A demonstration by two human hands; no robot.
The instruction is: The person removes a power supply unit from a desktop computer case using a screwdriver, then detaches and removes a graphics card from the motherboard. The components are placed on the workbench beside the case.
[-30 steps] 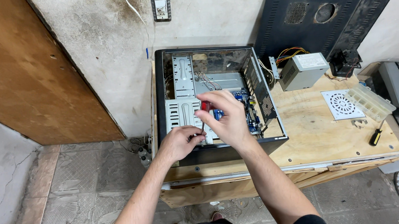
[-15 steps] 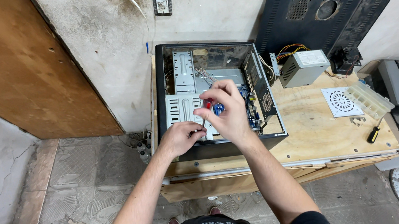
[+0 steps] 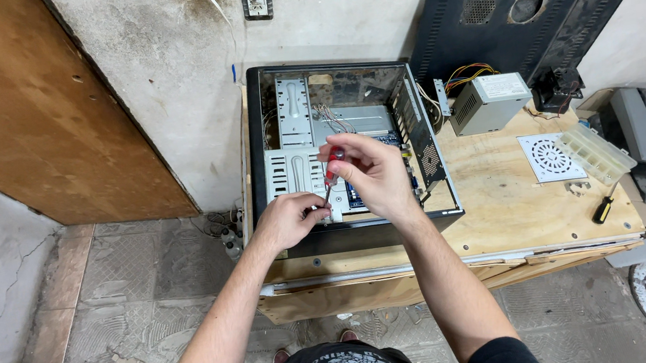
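Our right hand (image 3: pixel 372 170) grips a red-handled screwdriver (image 3: pixel 331 170); our left hand (image 3: pixel 288 220) pinches its tip inside the open computer case (image 3: pixel 416 122). The side panel (image 3: pixel 526 5) and power supply (image 3: pixel 489 102) are already out on the counter (image 3: pixel 513 214); the board remains.

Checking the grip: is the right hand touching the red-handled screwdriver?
Touching. The head view shows the right hand with fingers wrapped around the red handle of the screwdriver inside the open computer case.
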